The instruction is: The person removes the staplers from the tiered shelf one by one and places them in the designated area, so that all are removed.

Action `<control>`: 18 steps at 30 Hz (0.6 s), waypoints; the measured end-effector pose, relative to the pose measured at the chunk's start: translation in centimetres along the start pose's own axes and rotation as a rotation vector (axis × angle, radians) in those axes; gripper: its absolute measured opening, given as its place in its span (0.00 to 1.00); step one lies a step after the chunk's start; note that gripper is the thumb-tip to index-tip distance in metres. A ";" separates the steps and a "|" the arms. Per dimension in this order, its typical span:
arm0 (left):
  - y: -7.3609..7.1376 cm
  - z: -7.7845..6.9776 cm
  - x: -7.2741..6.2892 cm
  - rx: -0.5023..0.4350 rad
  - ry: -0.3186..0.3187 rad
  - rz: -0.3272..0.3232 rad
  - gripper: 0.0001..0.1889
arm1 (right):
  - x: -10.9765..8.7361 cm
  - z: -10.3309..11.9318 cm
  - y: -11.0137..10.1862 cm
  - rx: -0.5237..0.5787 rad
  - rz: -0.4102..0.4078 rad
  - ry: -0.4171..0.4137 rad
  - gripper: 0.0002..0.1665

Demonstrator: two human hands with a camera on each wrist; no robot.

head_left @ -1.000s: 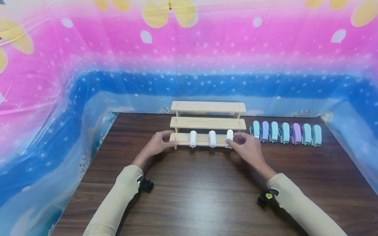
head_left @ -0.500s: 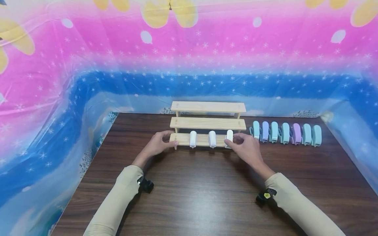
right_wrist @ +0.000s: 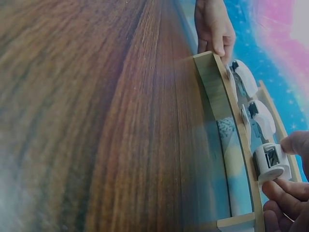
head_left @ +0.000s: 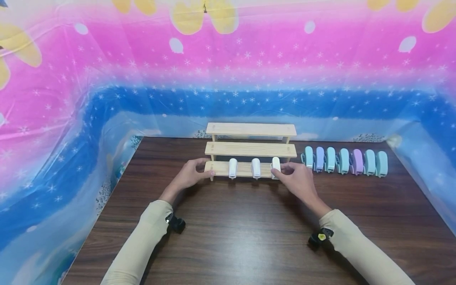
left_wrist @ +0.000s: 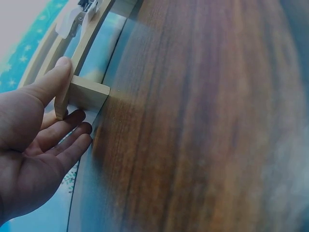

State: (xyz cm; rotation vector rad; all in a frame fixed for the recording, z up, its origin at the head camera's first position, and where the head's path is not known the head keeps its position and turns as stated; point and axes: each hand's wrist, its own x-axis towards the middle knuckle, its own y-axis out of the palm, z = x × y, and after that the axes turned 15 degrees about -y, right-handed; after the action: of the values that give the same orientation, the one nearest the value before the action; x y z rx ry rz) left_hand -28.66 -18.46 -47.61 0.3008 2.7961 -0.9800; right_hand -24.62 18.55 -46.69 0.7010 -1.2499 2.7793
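Note:
A wooden three-tier rack (head_left: 251, 149) stands at the back of the table, with three white mini staplers on its lowest step. My left hand (head_left: 190, 173) grips the left end of that step, thumb on top and fingers curled beneath, as the left wrist view shows. At the step's right end, my right hand (head_left: 299, 178) pinches the rightmost white mini stapler (right_wrist: 271, 162) between thumb and fingers. The middle mini stapler (head_left: 255, 168) and the left mini stapler (head_left: 233, 168) sit apart from both hands, handles pointing up and back.
Right of the rack, several mini staplers in mint, lilac and purple stand in a row, among them a purple mini stapler (head_left: 357, 161). Dark wood tabletop (head_left: 228, 229) lies in front. A printed pink and blue cloth (head_left: 228, 71) hangs close behind the rack.
My right hand and the rightmost white mini stapler have shifted slightly left along the step. The left hand, the other staplers and the rack hold their places.

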 end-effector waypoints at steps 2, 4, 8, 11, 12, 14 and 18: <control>0.0 0.0 0.0 0.001 -0.003 -0.001 0.33 | 0.0 0.0 0.0 0.000 0.002 0.003 0.29; 0.0 0.0 0.0 0.002 -0.007 -0.001 0.33 | 0.0 0.1 0.0 -0.003 0.004 0.006 0.29; 0.0 0.0 0.0 0.000 -0.006 0.001 0.33 | 0.0 0.2 0.0 -0.008 0.007 0.005 0.28; 0.0 0.0 0.1 -0.003 -0.001 0.001 0.33 | 0.1 0.2 0.0 -0.017 0.012 -0.004 0.27; 0.0 0.0 0.1 -0.003 0.000 0.000 0.33 | 0.1 0.2 0.0 -0.021 0.014 -0.007 0.27; 0.0 0.0 0.1 -0.001 -0.001 -0.003 0.33 | 0.2 0.2 0.0 -0.027 0.019 -0.008 0.27; 0.0 0.0 0.0 0.002 -0.005 -0.004 0.33 | 0.2 0.3 -0.1 -0.025 0.032 0.009 0.28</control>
State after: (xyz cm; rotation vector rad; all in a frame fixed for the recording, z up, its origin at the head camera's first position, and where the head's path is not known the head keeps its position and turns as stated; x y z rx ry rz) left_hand -28.67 -18.41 -47.61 0.2926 2.7929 -0.9832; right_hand -24.68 18.31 -46.36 0.6717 -1.3031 2.7831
